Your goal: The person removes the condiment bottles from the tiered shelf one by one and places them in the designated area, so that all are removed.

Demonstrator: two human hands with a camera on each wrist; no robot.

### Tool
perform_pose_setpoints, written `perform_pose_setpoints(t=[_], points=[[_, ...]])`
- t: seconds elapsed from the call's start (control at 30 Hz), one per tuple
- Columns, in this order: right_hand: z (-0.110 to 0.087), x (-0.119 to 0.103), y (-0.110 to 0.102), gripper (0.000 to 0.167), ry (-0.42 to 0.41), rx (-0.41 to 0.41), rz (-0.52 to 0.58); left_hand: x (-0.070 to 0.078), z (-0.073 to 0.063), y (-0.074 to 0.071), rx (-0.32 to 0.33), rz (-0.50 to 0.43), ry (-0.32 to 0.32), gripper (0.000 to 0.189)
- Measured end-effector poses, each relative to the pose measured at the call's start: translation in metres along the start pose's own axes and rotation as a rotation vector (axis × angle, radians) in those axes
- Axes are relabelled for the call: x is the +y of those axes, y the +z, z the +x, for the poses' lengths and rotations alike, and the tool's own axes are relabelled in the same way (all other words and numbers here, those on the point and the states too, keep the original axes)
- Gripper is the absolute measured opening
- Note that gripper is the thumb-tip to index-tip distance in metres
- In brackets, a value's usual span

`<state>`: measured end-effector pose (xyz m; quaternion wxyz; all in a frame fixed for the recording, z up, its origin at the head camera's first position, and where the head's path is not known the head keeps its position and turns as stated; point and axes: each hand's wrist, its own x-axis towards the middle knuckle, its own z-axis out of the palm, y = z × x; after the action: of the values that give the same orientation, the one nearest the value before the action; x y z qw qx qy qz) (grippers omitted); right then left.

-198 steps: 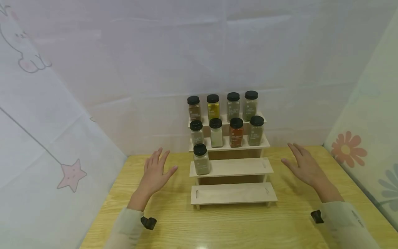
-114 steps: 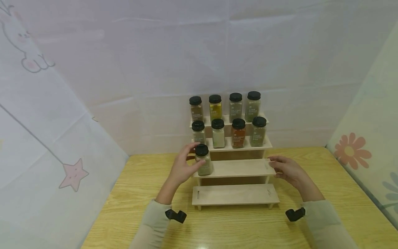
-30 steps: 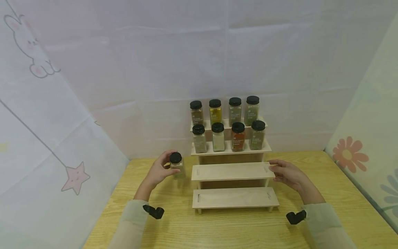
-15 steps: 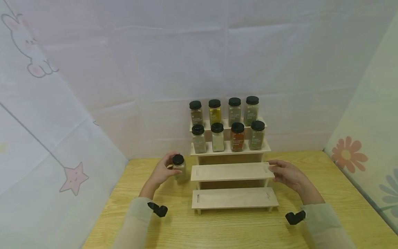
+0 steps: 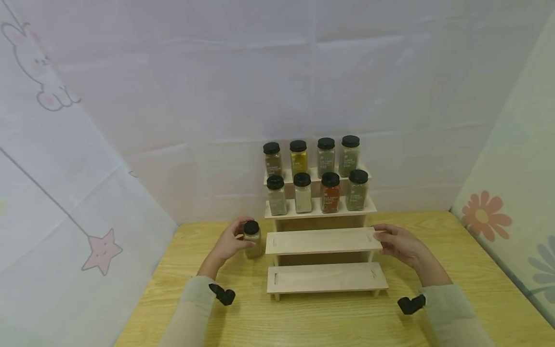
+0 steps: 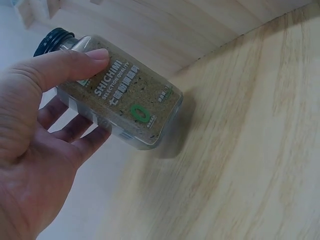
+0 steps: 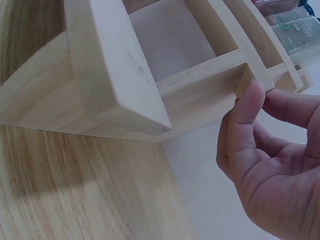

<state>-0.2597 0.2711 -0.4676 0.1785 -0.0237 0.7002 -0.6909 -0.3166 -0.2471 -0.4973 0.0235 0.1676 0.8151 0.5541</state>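
Note:
My left hand (image 5: 227,245) grips a spice jar (image 5: 253,243) with a black lid, thumb in front and fingers behind. In the left wrist view the jar (image 6: 127,92) is labelled SHICHIMI and holds a brownish, speckled spice. It is just left of the stepped wooden rack (image 5: 325,241), low over the table; whether its base touches the wood I cannot tell. At the rack's other side my right hand (image 5: 401,245) pinches the right end of the second shelf from the bottom. The right wrist view shows its thumb and forefinger (image 7: 286,107) at that shelf's corner.
Several black-lidded jars stand on the rack's upper two shelves, among them a yellow one (image 5: 298,158) and a red one (image 5: 330,193). The two lower shelves are bare. A wood-grain table (image 5: 321,323) lies beneath, with pale cloth walls (image 5: 225,96) behind and beside.
The jar stood on the left end of the second-lowest shelf; my left hand gripped it, moved it left off the rack and lowered it. My right hand came to the shelf's right end and stayed.

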Motion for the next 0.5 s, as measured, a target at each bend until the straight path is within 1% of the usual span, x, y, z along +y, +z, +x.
perform_pose_setpoints(t=[0.2, 0.47, 0.5], points=[[0.0001, 0.0019, 0.0004, 0.062, 0.003, 0.003, 0.019, -0.0030, -0.0011, 0.0026, -0.011, -0.004, -0.014, 0.077], [-0.0009, 0.0012, -0.0004, 0.063, -0.003, 0.007, 0.011, -0.0051, 0.0022, 0.0024, -0.019, -0.003, -0.039, 0.078], [-0.0011, 0.0011, -0.0005, 0.064, -0.002, 0.007, 0.012, -0.0012, 0.0012, 0.0019, -0.023, -0.007, -0.049, 0.078]])
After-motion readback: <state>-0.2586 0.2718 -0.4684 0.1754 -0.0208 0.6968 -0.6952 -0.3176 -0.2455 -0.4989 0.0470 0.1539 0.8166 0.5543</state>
